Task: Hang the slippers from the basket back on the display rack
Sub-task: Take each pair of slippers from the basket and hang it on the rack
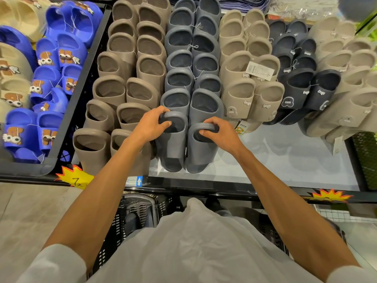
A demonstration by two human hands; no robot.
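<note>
Two dark grey slippers hang at the bottom of the grey column on the display rack. My left hand grips the strap of the left grey slipper. My right hand grips the strap of the right grey slipper. Both slippers lie side by side against the rack, below several grey pairs. The black basket stands on the floor under my arms, mostly hidden by my white shirt; a dark slipper shows inside it.
Brown slippers hang to the left, beige and navy ones to the right, blue cartoon slippers far left. A black rack edge with yellow price stickers runs in front. A bare white panel lies below the right columns.
</note>
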